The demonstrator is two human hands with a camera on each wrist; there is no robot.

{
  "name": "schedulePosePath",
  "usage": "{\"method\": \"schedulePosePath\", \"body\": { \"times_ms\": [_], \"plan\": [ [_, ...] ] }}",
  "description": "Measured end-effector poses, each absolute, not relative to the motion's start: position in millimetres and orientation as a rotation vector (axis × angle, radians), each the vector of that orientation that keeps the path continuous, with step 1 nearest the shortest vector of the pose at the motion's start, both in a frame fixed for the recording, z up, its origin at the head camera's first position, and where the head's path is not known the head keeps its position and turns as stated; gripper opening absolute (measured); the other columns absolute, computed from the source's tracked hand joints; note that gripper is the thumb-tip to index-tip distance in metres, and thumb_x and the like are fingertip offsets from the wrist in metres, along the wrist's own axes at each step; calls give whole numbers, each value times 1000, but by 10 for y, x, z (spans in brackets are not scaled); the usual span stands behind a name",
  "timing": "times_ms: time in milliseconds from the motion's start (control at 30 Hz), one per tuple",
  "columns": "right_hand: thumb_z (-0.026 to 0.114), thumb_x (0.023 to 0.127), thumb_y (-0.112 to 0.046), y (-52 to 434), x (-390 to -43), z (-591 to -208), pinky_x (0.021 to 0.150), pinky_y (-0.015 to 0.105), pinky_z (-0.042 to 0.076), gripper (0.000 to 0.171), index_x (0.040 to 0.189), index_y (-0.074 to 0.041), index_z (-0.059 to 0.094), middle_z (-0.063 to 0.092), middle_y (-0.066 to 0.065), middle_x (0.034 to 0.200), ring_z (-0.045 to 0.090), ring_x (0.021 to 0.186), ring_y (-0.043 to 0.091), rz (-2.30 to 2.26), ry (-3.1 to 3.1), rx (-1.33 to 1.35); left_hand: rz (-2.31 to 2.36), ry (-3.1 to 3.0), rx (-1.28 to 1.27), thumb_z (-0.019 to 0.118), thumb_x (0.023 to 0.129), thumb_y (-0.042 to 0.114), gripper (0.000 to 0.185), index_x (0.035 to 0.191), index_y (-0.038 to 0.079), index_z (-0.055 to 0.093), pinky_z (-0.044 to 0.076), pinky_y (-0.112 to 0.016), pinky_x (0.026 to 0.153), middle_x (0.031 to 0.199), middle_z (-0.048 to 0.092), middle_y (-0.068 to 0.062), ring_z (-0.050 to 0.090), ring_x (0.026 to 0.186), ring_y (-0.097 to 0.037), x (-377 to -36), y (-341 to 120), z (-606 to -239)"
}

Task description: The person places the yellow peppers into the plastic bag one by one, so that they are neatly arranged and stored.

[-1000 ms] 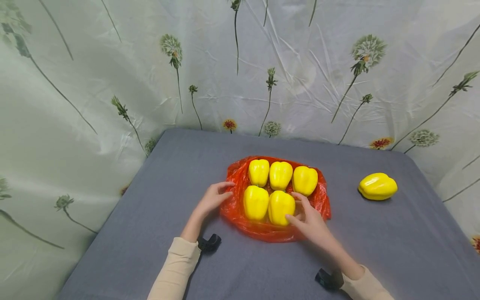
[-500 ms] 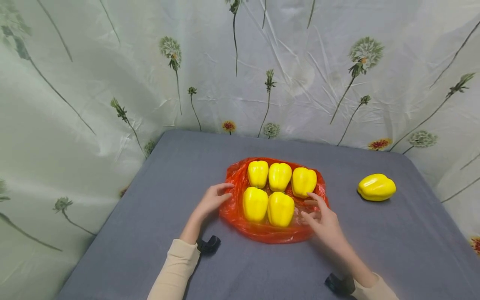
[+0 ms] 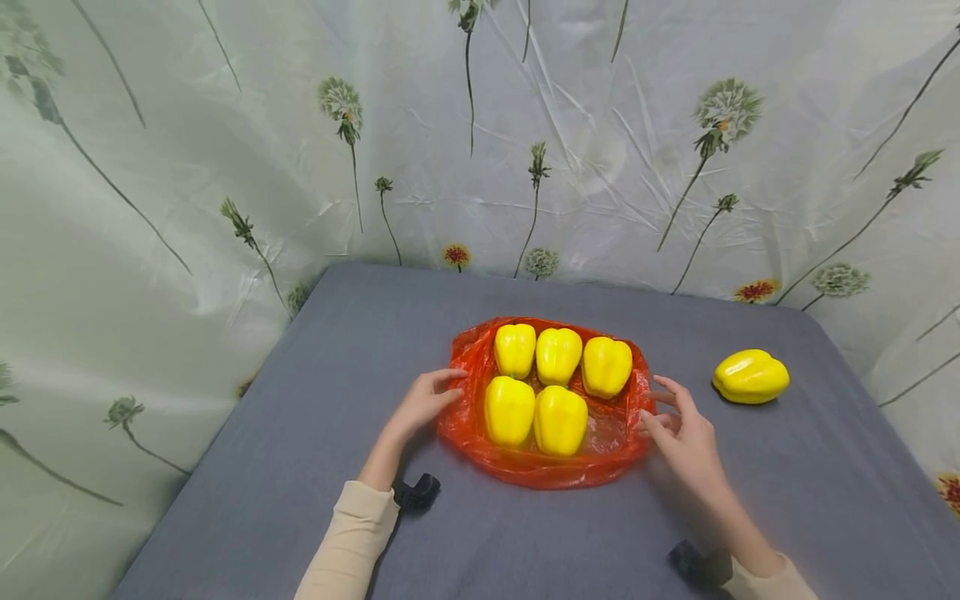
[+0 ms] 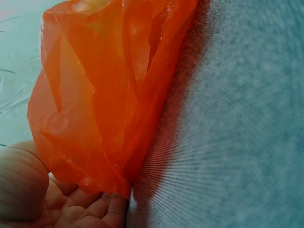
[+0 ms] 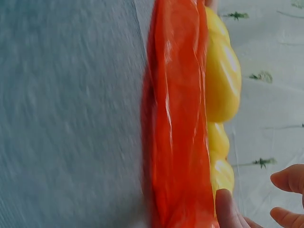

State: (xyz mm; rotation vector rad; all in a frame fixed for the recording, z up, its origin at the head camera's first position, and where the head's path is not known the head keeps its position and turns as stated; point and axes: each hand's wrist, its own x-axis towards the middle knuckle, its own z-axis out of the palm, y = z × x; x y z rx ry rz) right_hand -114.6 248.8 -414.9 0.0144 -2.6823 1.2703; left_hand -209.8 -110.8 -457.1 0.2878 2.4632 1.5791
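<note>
There are no words, numbers or signs to read here. The curtain (image 3: 225, 167) only has printed flowers, and the bag (image 3: 480, 433) is plain.

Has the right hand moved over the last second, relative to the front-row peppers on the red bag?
Yes. The right hand has slid rightward, off the front right pepper to the right edge of the red bag, nearer the lone pepper.

Red plastic bag (image 3: 480, 417) at table centre, five yellow peppers (image 3: 536, 383) packed on it in two rows, touching or nearly so; little room between them. Bare patch on the bag's near right corner. Left hand (image 3: 423, 400) blocks the bag's left edge, right hand (image 3: 686, 433) just beside its right edge. Open grey table (image 3: 375, 333) between right hand and the lone pepper (image 3: 750, 377); near edge and far left free. Flowered backdrop (image 3: 225, 167) walls in the rear and sides.
</note>
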Motion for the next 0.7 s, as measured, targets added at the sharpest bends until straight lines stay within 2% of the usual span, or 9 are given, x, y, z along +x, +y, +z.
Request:
{"method": "schedulePosePath", "body": {
  "times_ms": [167, 400, 533, 600, 700],
  "plan": [
    [59, 91, -11, 2632, -1177, -4111, 63, 7, 51, 58, 142, -10, 31, 55, 24, 125, 65, 72, -2, 1189, -2632, -42, 1569, 2469, 283, 55, 90, 11, 35, 125, 6, 59, 46, -46, 100, 128, 60, -17, 55, 118, -31, -2099, -1112, -4575],
    [58, 92, -25, 3169, -1418, -4558, 60, 9, 52, 60, 144, -30, 28, 55, 17, 126, 61, 68, -14, 1131, -2531, -99, 1583, 2457, 289, 55, 90, 10, 36, 125, 3, 58, 46, -47, 99, 128, 59, -19, 56, 117, -33, -2062, -1101, -4517],
    [57, 92, -31, 3367, -1506, -4675, 59, 9, 51, 60, 144, -27, 29, 55, 15, 128, 61, 66, -14, 1100, -2523, -192, 1586, 2452, 270, 55, 90, 11, 36, 125, 5, 58, 47, -45, 98, 128, 60, -17, 57, 115, -31, -2090, -1107, -4567],
    [56, 92, -35, 3445, -1531, -4699, 60, 8, 51, 60, 144, -30, 28, 54, 15, 129, 61, 66, -15, 1099, -2526, -245, 1583, 2455, 266, 56, 90, 12, 35, 125, 7, 59, 48, -43, 97, 127, 61, -15, 57, 114, -29, -2086, -1109, -4562],
    [55, 92, -34, 3497, -1524, -4640, 58, 8, 50, 59, 144, -30, 28, 51, 17, 129, 59, 65, -18, 1119, -2514, -299, 1589, 2451, 273, 56, 90, 12, 36, 125, 7, 59, 48, -44, 98, 127, 60, -14, 57, 115, -29, -2091, -1105, -4556]
  ]
}}
